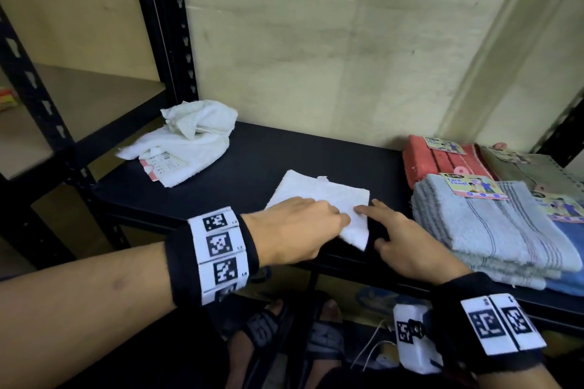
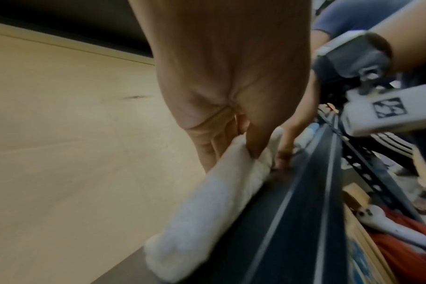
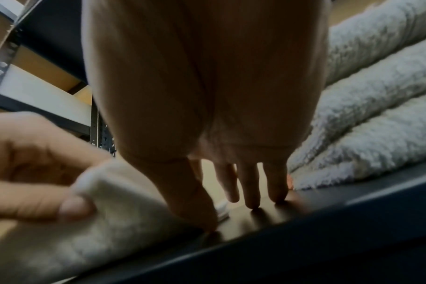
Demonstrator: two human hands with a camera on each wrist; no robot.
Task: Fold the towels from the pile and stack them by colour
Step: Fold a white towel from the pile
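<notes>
Folded white towel (image 1: pixel 319 199): flat on the black shelf (image 1: pixel 252 167), near its front edge.
Left hand (image 1: pixel 294 230): lies on the towel's near left part; thumb and fingers pinch its near edge.
Right hand (image 1: pixel 407 246): at the towel's 3 o'clock; fingers straight, tips on the shelf, forefinger touching the towel's right edge.
White pile (image 1: pixel 186 142): at the towel's 10 o'clock.
Grey stack (image 1: pixel 486 230): at 3 o'clock, beyond the right hand.

A folded white towel (image 1: pixel 319 196) lies flat mid-shelf, a loose white pile (image 1: pixel 189 139) with a card label sits back left, and at right stand folded stacks: grey towels (image 1: pixel 486 227) in front, red towels (image 1: pixel 442 161) behind.
</notes>
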